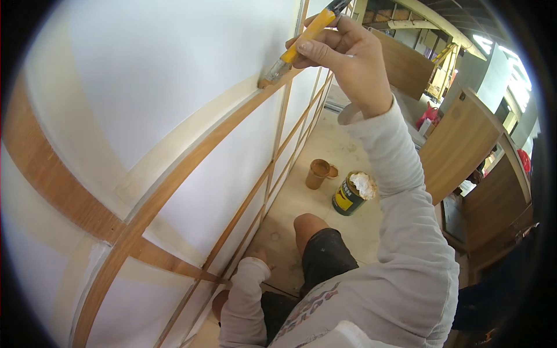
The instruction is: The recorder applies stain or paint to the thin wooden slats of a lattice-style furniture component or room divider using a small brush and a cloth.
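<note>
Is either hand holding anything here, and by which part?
The right hand holds a paintbrush by its yellow handle, bristles against the wooden strip. The left hand holds nothing and rests low by the wall.

— Saw a white wall (156,69) from nine to twelve o'clock, crossed by thin wooden strips (191,156).
— And lower down?
— Pale floor (325,151) near centre; brown wooden panels (458,145) at three o'clock; bright ceiling light (484,43) at one.

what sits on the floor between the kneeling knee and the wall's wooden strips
Nothing: in the head view the floor between the knee and the wooden strips is bare. The brown cup and paint can stand farther out.
</note>
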`<state>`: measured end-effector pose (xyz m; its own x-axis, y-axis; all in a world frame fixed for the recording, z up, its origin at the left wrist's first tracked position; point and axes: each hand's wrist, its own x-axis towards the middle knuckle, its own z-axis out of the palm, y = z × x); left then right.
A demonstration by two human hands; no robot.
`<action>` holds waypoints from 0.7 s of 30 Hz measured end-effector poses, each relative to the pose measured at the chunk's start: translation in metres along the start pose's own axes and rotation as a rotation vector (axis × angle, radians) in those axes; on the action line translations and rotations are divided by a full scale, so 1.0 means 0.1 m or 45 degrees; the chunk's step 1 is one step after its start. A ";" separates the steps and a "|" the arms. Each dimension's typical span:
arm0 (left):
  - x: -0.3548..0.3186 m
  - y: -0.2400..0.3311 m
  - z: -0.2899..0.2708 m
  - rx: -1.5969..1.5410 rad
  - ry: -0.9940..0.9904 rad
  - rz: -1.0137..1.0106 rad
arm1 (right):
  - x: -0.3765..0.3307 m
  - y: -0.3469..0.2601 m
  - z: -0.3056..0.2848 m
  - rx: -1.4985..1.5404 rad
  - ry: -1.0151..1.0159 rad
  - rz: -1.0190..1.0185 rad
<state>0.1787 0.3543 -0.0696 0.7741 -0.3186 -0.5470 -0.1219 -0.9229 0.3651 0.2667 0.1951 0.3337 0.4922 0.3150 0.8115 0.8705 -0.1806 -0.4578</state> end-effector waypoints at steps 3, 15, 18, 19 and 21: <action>0.01 0.00 0.03 0.016 0.035 0.019 | 0.02 0.23 -0.14 0.125 0.065 0.208; 0.02 -0.15 0.28 0.061 0.177 0.073 | -0.23 0.19 -0.04 -0.606 0.157 -0.317; 0.02 -0.19 0.33 0.086 0.224 0.102 | -0.24 0.15 0.07 -0.625 0.154 -0.544; 0.00 -0.21 0.34 0.089 0.243 0.100 | -0.24 0.11 0.10 -0.617 0.153 -0.546; -0.07 -0.15 0.22 0.056 0.161 0.032 | -0.23 -0.02 0.16 -0.336 0.129 -0.445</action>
<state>0.1615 0.3654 -0.0881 0.8423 -0.3143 -0.4379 -0.1668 -0.9245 0.3426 0.2539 0.2036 0.3099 0.1547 0.3087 0.9385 0.9476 -0.3151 -0.0525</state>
